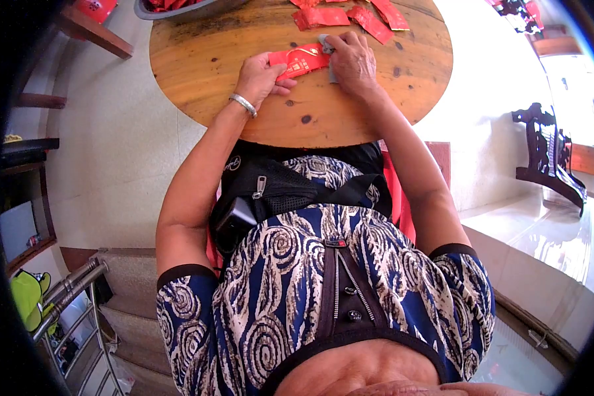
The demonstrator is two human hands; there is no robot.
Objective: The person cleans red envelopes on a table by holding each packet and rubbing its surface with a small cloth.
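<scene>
My left hand (261,80) pinches the left end of a flat red packet (300,61) with gold markings, thumb on top. The packet lies a little tilted above the wooden table (244,122). At its other end, my right hand (355,66) is closed on a grey cloth (333,72). Part of the cloth shows at the fingertips and part below the palm. The cloth meets the packet's right end, and the fingers hide the exact contact. Several similar red packets (376,25) lie loosely on the tabletop beyond my right hand.
A grey basin (178,13) with red packets in it stands at the table's far left edge. On the right is a dark carved wooden chair (541,148). Stairs (135,297) and a metal railing (69,287) lie at the lower left. A black bag (277,181) rests at my lap.
</scene>
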